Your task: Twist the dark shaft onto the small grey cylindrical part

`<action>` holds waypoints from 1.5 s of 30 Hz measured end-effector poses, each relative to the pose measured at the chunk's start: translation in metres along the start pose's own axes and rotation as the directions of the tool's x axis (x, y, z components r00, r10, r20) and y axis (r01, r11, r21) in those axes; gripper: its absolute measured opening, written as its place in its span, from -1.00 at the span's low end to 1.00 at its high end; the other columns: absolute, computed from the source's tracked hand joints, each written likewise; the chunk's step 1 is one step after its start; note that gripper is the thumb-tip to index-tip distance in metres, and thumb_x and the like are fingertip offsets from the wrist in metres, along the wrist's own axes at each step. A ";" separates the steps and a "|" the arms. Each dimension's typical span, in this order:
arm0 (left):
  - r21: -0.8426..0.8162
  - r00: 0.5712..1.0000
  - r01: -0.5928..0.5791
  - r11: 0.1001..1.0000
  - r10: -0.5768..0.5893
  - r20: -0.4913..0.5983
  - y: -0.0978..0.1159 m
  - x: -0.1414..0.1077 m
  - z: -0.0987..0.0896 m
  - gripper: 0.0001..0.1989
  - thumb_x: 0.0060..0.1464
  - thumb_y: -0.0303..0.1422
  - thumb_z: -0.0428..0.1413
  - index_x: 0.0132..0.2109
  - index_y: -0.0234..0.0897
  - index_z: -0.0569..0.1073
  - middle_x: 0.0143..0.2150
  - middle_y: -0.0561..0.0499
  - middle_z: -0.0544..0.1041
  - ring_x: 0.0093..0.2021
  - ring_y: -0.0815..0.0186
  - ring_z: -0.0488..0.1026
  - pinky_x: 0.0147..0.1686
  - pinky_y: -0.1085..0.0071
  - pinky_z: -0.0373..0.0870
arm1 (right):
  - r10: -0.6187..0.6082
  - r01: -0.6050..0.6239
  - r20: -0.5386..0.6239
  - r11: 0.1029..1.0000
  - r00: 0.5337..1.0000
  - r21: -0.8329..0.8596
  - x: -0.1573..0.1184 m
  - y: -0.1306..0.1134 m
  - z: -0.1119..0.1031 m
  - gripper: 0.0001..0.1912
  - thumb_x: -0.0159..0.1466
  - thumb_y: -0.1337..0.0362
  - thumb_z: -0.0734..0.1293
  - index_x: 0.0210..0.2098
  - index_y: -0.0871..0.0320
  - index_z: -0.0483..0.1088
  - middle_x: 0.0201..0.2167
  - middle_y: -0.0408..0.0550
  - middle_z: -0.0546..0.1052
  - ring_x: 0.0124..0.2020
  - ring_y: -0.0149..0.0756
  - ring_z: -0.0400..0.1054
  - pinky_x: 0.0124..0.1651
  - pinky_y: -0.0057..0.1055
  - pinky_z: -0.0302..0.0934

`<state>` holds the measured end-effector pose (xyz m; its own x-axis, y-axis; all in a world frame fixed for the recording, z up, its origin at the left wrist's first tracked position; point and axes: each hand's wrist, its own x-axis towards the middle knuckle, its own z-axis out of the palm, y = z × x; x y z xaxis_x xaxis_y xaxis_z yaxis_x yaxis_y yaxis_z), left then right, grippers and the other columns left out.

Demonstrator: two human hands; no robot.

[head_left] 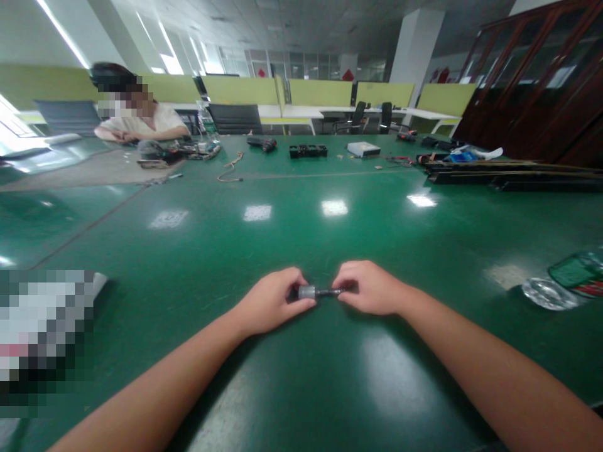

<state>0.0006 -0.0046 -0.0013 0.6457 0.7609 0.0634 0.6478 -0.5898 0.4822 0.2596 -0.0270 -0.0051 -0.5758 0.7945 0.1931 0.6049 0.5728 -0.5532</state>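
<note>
Low over the green table (282, 238), or resting on it, is a small grey metallic cylinder with a thin dark shaft (307, 292). Its exact kind is too small to make out. My left hand (271, 304) is closed around the cylinder end, thumb in front and fingers behind. From the other side, my right hand (367, 289) pinches the tip of the dark shaft between thumb and fingers. The two hands face each other with a short stretch of shaft visible between them. My fingers hide both ends of the piece.
A green bottle (577, 273) lies at the right beside a clear glass dish (549, 294). A blurred-out box-like object is at the left. Along the far edge are a black power tool (261, 144), a black block (308, 151), a white box (363, 149), dark rails (513, 172) and a seated person (141, 119).
</note>
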 end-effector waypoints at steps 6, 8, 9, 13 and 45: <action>-0.007 1.000 0.000 1.000 0.000 -0.008 0.000 -0.001 0.000 -0.70 0.13 -0.07 0.18 -0.21 -0.22 0.46 -0.34 0.05 0.49 -0.36 0.28 0.41 -0.37 0.41 0.23 | 0.006 -0.007 -0.002 1.000 1.000 -0.001 0.000 0.001 -0.001 -0.86 0.16 0.44 0.39 -0.28 0.18 0.56 -0.36 -0.08 0.53 -0.32 -0.35 0.38 -0.22 -0.42 0.22; -0.009 1.000 0.005 1.000 -0.005 -0.007 0.000 -0.001 0.000 -0.70 0.12 -0.07 0.18 -0.21 -0.22 0.46 -0.34 0.05 0.49 -0.36 0.28 0.41 -0.38 0.41 0.23 | 0.003 -0.003 -0.003 1.000 1.000 0.001 -0.001 0.001 -0.001 -0.85 0.16 0.44 0.40 -0.28 0.17 0.56 -0.36 -0.09 0.53 -0.32 -0.35 0.38 -0.22 -0.43 0.22; -0.010 1.000 0.008 1.000 -0.008 -0.006 0.000 -0.001 0.000 -0.70 0.12 -0.06 0.18 -0.21 -0.22 0.45 -0.35 0.05 0.49 -0.37 0.28 0.41 -0.38 0.41 0.23 | 0.003 -0.003 -0.003 1.000 1.000 0.000 -0.001 0.001 -0.001 -0.85 0.15 0.45 0.40 -0.28 0.18 0.56 -0.36 -0.09 0.53 -0.32 -0.35 0.38 -0.22 -0.43 0.22; -0.010 1.000 0.016 1.000 -0.016 0.001 0.000 -0.001 0.000 -0.69 0.12 -0.06 0.18 -0.20 -0.22 0.45 -0.36 0.06 0.49 -0.38 0.29 0.40 -0.39 0.41 0.22 | 0.009 -0.009 0.007 1.000 1.000 -0.012 -0.001 0.002 -0.003 -0.85 0.16 0.44 0.40 -0.27 0.17 0.56 -0.35 -0.09 0.53 -0.32 -0.35 0.38 -0.22 -0.43 0.22; 0.002 1.000 0.014 1.000 -0.014 -0.001 -0.002 -0.002 0.000 -0.69 0.13 -0.06 0.18 -0.19 -0.22 0.47 -0.36 0.05 0.47 -0.39 0.29 0.39 -0.40 0.42 0.21 | -0.020 0.021 0.011 0.996 1.000 -0.085 -0.003 0.003 -0.009 -0.87 0.17 0.42 0.40 -0.27 0.17 0.57 -0.32 -0.06 0.54 -0.27 -0.31 0.39 -0.15 -0.38 0.24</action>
<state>-0.0019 -0.0049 -0.0018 0.6362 0.7694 0.0570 0.6576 -0.5795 0.4814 0.2684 -0.0254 0.0001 -0.5937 0.7808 0.1949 0.6375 0.6041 -0.4782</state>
